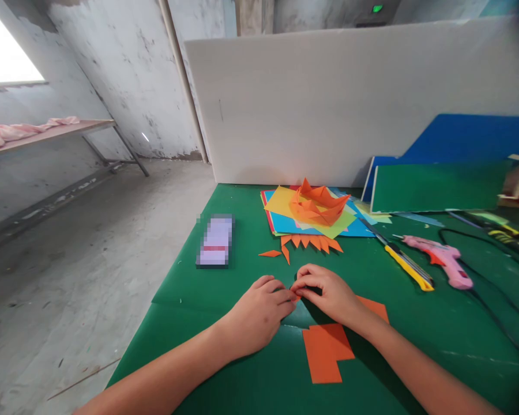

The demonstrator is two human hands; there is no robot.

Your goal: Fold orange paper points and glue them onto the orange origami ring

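Observation:
My left hand (pixel 262 311) rests on the green tabletop, fingers closed on one side of a small piece of orange paper (pixel 298 298). From the other side my right hand (pixel 324 291) pinches the same piece; most of it is hidden by the fingers. Orange paper squares (pixel 326 349) lie overlapped in front of my hands, and another orange sheet (pixel 375 308) shows partly behind my right wrist. Beyond my hands are several folded orange paper points (pixel 311 242) in a row, two of them loose at the left. An orange folded paper crown (pixel 320 203) sits on a stack of coloured paper (pixel 272 199).
On the right lie a yellow utility knife (pixel 409 268) and a pink glue gun (pixel 441 258) with its black cord. A phone (pixel 216 241), blurred, is near the left edge. Green board (pixel 436 187) and a tall white panel (pixel 328 104) stand at the back.

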